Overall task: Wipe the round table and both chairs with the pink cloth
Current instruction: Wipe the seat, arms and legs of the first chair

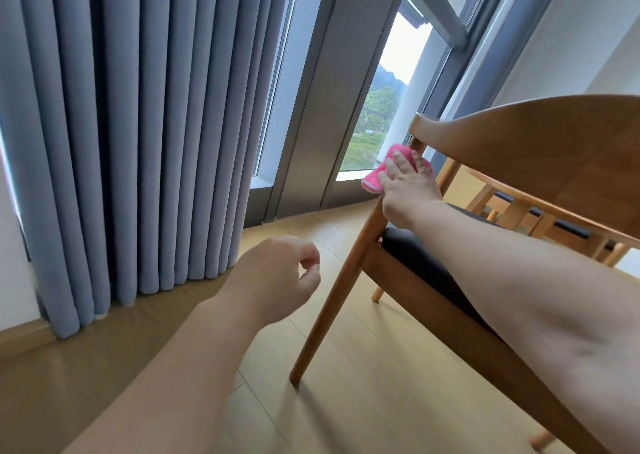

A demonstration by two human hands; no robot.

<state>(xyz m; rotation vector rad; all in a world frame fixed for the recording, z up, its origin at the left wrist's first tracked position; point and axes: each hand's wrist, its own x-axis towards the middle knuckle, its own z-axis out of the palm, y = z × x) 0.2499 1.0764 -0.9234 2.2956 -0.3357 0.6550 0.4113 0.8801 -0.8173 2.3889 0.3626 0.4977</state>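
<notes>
A wooden chair with a curved backrest and a dark seat cushion fills the right of the view. My right hand presses the pink cloth against the chair's upright leg just below the left end of the backrest, fingers spread over the cloth. My left hand hovers over the floor to the left of the chair, fingers loosely curled, holding nothing. A second chair shows partly behind the first one. The round table is out of view.
Grey-blue curtains hang to the floor on the left. A tall window with a grey frame stands behind the chair. Light wooden floor spreads below, and a white wall rises at the upper right.
</notes>
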